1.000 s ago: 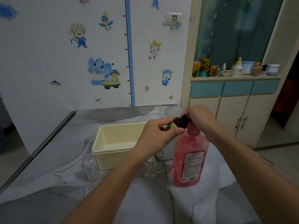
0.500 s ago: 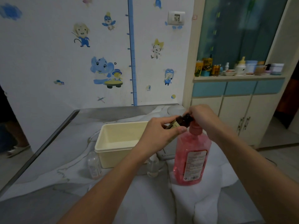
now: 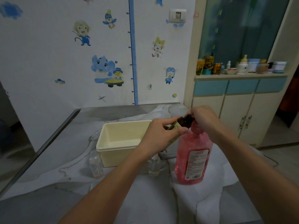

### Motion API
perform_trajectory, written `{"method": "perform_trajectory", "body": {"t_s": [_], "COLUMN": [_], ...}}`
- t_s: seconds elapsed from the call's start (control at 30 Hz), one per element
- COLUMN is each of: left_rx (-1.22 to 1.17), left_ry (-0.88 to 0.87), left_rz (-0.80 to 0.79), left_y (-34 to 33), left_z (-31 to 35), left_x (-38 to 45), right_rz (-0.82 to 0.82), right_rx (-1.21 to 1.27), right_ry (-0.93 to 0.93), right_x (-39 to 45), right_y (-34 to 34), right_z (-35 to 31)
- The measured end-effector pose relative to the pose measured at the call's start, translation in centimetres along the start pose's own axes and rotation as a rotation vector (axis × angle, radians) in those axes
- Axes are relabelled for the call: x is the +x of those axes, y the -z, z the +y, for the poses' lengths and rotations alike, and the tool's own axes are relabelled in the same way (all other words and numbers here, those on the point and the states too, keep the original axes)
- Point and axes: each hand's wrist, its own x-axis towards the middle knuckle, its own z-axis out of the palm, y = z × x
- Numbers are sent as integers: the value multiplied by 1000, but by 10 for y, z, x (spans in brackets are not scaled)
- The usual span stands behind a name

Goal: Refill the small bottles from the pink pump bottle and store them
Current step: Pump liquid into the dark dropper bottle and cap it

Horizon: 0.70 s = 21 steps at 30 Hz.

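Observation:
A pink pump bottle (image 3: 193,157) stands upright on a white cloth at the right of the table. My right hand (image 3: 204,118) covers its pump head from above. My left hand (image 3: 159,136) holds a small dark brown bottle (image 3: 182,122) tilted, its mouth right at the pump head; the spout itself is hidden by my fingers. Two small clear bottles stand on the cloth: one (image 3: 95,166) left of the cream tub, another (image 3: 154,166) partly behind my left forearm. The cream tub (image 3: 113,152) is open and looks empty.
The steel table (image 3: 53,143) has a raised rim along its left edge and butts against a wall with stickers. A cabinet (image 3: 239,101) with jars and cans on its top stands at the right. The white cloth (image 3: 194,199) is bunched up in front.
Both hands stay on the brown bottle and the pump head. Only the camera has shifted slightly.

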Motion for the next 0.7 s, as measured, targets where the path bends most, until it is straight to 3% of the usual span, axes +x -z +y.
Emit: {"method": "perform_trajectory", "body": {"t_s": [0.43,0.7], "left_rx": [-32,-43], "left_ry": [5,3], "left_rz": [-12,-17], "left_y": [-3,1], "left_z": [-3,1], "left_x": [-1,2], "right_rz": [20,56], "right_rx": [-175,-70], "right_ry": [43,86], "right_x": [5,8], "right_y": [-8,2], "right_z": [1,6]}}
